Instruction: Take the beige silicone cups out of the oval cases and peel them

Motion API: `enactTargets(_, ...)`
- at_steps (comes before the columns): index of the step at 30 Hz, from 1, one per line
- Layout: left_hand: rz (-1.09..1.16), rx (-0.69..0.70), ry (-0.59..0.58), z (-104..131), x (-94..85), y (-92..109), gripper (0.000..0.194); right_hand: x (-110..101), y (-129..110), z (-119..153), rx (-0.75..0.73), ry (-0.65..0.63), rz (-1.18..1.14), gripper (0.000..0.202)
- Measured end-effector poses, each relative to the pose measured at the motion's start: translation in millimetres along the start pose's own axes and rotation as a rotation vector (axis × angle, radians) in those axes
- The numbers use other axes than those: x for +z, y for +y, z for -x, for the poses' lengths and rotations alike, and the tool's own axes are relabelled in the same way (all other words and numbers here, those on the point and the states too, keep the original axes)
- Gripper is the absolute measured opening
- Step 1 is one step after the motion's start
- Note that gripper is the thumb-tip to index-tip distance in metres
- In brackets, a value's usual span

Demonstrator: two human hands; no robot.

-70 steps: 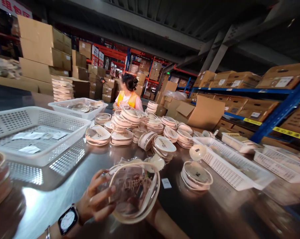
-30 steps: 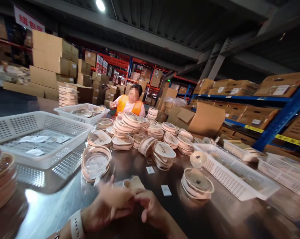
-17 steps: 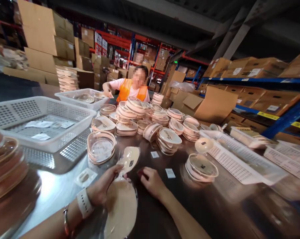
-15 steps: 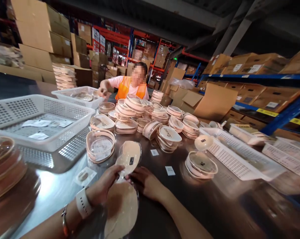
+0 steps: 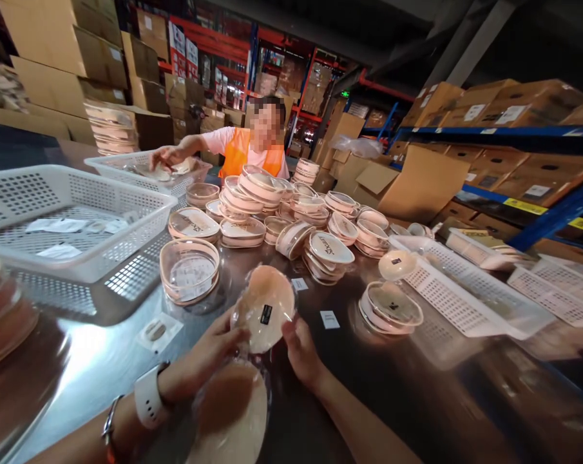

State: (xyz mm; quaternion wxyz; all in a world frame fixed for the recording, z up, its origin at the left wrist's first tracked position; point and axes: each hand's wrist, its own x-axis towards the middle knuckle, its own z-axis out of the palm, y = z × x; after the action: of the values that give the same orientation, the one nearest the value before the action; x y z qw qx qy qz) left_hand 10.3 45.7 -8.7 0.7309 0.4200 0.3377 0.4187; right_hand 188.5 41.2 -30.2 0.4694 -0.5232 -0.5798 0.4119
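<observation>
A beige cup-shaped piece (image 5: pixel 267 290) in clear wrap, with a small black label, is held up over the dark table (image 5: pixel 339 386). My left hand (image 5: pixel 214 345), with a white watch band at the wrist, grips its left edge. My right hand (image 5: pixel 303 351) pinches its right edge between thumb and fingers. Joined below by the wrap, a second beige cup (image 5: pixel 236 409) hangs near the table's front. Beyond my left hand stands a clear round case (image 5: pixel 189 270) with pink edges. A small packet (image 5: pixel 160 332) lies left of my hands.
Many pink-edged cases (image 5: pixel 257 193) are piled ahead. White baskets stand left (image 5: pixel 78 258) and right (image 5: pixel 455 290). Stacked cases (image 5: pixel 6 316) sit at the near left. Across the table, a person in an orange vest (image 5: pixel 236 154) reaches into another basket (image 5: pixel 141 161).
The upper cup has turned more face-on and shifted slightly right. My right hand has moved right to its edge. The person across has reached further left over the basket.
</observation>
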Motion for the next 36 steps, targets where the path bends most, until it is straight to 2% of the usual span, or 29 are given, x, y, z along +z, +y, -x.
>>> enactTargets(4,-0.227,0.145,0.042,-5.9,-5.9,-8.5,0.030,7.5,-4.1,4.0,0.120,0.011,-0.096,0.059)
enactTargets(7,-0.395,0.233,0.121,-9.2,-13.4,-13.5,0.030,8.4,-2.9,2.6,0.131,0.071,-0.036,0.057)
enactTargets(11,-0.573,0.266,0.223,-8.8,-19.7,-15.1,0.027,6.6,-2.2,3.2,0.121,0.127,0.049,0.052)
enactTargets(17,-0.512,0.270,0.252,-8.7,-17.5,-11.7,0.032,6.0,-2.6,5.7,0.088,0.150,0.066,0.050)
enactTargets(23,-0.355,0.186,0.223,-14.6,-18.7,-12.6,0.041,2.2,0.5,1.6,0.037,0.195,0.063,0.049)
enactTargets(27,-0.281,0.148,0.197,-17.5,-21.5,-13.2,0.040,-1.9,-0.6,-0.5,0.008,0.230,0.042,0.046)
enactTargets(31,-0.295,0.190,0.217,-14.4,-22.2,-9.5,0.034,-2.0,-3.0,-0.3,0.006,0.216,0.013,0.047)
enactTargets(34,-0.199,0.168,0.145,-8.9,-16.7,-5.7,0.026,0.0,-1.5,0.3,0.001,0.194,0.018,0.047)
enactTargets(36,-0.129,0.119,0.028,-5.3,-10.5,-3.9,0.034,0.6,1.5,0.3,-0.033,0.188,0.038,0.044)
